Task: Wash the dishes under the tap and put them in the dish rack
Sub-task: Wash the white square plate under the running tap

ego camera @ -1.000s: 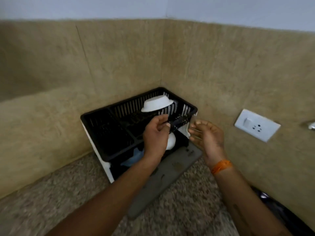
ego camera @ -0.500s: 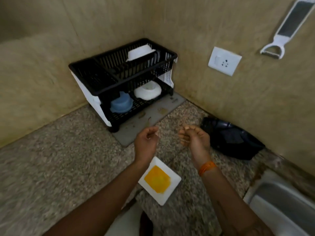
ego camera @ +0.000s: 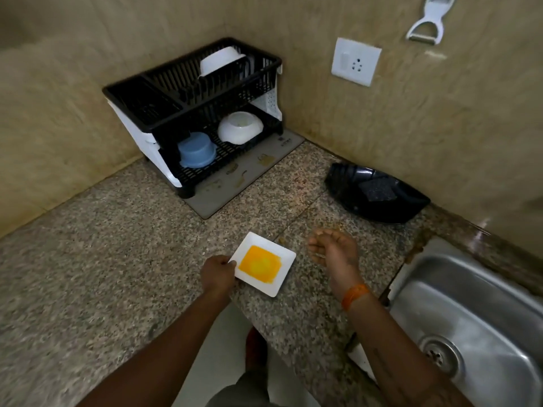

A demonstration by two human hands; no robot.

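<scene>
Square white plate (ego camera: 262,264) with an orange-yellow smear across its centre is lying on the speckled granite countertop (ego camera: 117,245), near the front edge. Left hand (ego camera: 219,274) is gripping the plate's left corner, thumb lying on the rim, remaining fingers hidden beneath; cannot tell whether the plate is lifting off the counter. Right hand (ego camera: 335,252) is hovering just right of the plate, not touching it, fingers loosely curled and holding nothing; an orange wristband (ego camera: 354,295) is sitting on that wrist. Stainless steel sink (ego camera: 482,318) is lying to the right, its drain (ego camera: 439,355) showing at the lower right. Two-tier black dish rack (ego camera: 194,113) is standing in the back corner on a grey drying mat (ego camera: 244,177), well apart from the plate. Upper tier is holding a white bowl (ego camera: 220,62) leaning on its side; lower tier is holding an upturned blue bowl (ego camera: 197,149) at left and an upturned white bowl (ego camera: 240,130) at right. Black tray (ego camera: 376,195) with a dark scrubbing pad (ego camera: 377,189) is resting on the counter by the right wall, between rack and sink. White wall socket (ego camera: 356,61) and a white peeler (ego camera: 427,22) are hanging on that wall
</scene>
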